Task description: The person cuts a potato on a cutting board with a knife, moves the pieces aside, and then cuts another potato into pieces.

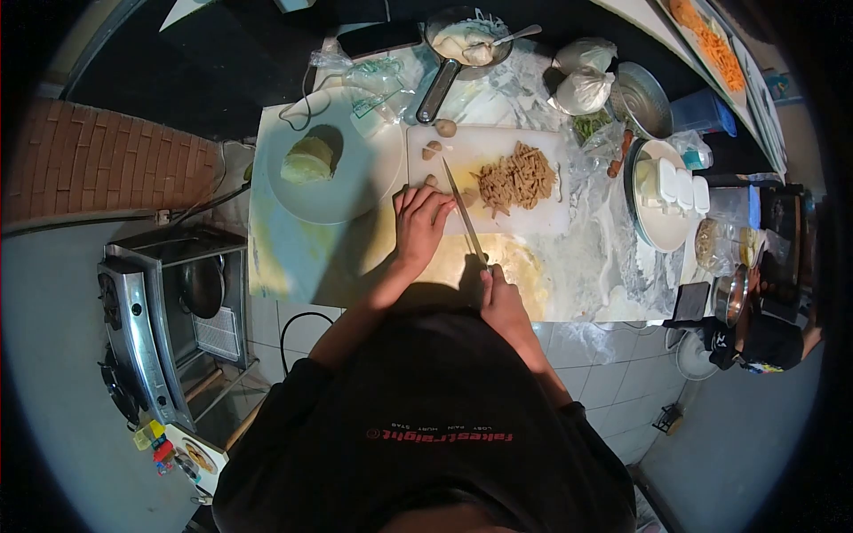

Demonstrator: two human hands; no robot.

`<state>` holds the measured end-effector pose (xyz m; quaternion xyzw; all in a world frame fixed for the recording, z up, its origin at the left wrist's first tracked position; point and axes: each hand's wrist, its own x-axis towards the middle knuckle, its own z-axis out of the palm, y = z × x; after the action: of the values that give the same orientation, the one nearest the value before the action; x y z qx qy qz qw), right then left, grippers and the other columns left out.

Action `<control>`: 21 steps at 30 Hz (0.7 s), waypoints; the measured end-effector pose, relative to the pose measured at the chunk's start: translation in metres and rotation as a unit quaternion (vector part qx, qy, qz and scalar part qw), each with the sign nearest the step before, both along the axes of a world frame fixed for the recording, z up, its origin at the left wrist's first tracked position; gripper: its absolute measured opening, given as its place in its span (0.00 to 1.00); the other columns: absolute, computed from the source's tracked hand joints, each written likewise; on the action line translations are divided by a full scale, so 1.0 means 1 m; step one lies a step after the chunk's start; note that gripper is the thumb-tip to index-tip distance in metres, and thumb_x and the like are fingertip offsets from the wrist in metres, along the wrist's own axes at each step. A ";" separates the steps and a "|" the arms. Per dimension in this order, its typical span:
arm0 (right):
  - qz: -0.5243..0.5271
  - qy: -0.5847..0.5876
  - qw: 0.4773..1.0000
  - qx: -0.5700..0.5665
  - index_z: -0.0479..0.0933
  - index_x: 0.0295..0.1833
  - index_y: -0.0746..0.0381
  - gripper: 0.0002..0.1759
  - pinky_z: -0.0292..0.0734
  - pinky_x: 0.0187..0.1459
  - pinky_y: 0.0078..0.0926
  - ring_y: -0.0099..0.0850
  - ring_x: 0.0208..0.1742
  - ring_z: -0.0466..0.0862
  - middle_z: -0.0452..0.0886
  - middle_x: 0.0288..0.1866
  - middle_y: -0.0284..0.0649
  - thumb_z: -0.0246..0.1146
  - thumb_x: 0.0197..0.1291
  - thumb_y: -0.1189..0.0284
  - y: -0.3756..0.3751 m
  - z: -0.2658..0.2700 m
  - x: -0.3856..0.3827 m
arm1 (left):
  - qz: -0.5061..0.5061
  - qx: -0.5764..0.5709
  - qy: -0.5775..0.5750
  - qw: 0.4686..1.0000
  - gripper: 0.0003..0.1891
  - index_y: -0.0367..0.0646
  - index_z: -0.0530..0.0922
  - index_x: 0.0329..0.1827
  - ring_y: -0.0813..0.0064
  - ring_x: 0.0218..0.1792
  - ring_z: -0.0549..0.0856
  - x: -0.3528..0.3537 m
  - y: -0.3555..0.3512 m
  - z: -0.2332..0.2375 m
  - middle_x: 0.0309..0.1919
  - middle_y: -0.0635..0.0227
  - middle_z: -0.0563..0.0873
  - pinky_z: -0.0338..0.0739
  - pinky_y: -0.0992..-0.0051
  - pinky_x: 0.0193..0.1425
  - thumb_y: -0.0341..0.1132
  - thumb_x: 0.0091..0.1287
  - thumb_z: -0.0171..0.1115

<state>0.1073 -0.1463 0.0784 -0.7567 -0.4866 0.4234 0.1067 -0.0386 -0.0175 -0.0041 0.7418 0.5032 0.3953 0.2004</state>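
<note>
Gripping the knife (465, 213) handle with curled fingers, the right hand (499, 295) lays the blade just beside the left hand (420, 218), whose fingers rest pressed together at the cutting board's (542, 142) 9 o'clock edge. If the blade slides toward 9 o'clock, it could nick them.

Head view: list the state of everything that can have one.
Knife, gripped, blade across the cutting board.
Right hand, shut on the knife handle.
Left hand, resting on the board beside the blade.
Brown strips, cut and piled.
Cabbage, cut wedge on the plate.
Pan, filled, spoon inside.
</note>
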 end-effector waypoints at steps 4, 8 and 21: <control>-0.002 -0.003 1.000 0.011 0.69 0.54 0.70 0.20 0.76 0.36 0.64 0.70 0.37 0.82 0.81 0.29 0.68 0.46 0.81 0.60 -0.001 -0.003 -0.002 | -0.002 -0.005 0.003 1.000 0.04 0.46 0.86 0.38 0.65 0.42 0.80 0.000 0.000 0.000 0.36 0.72 0.85 0.68 0.66 0.53 0.34 0.64 0.70; 0.007 -0.014 0.999 0.045 0.67 0.51 0.69 0.19 0.75 0.35 0.65 0.70 0.36 0.82 0.81 0.28 0.68 0.46 0.81 0.60 -0.004 -0.015 -0.003 | 0.001 -0.003 -0.002 1.000 0.04 0.46 0.86 0.37 0.66 0.42 0.80 0.001 0.001 0.000 0.35 0.73 0.85 0.68 0.66 0.53 0.34 0.64 0.70; 0.000 -0.038 0.999 0.029 0.64 0.52 0.67 0.19 0.76 0.34 0.66 0.72 0.34 0.81 0.81 0.28 0.69 0.47 0.81 0.59 -0.004 -0.033 -0.010 | 0.001 -0.001 0.004 1.000 0.04 0.46 0.86 0.37 0.67 0.41 0.80 0.001 0.001 0.001 0.35 0.74 0.85 0.68 0.66 0.54 0.34 0.65 0.70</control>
<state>0.0977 -0.1499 0.0458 -0.7689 -0.5024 0.3799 0.1101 -0.0378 -0.0169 -0.0031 0.7426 0.5054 0.3920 0.1986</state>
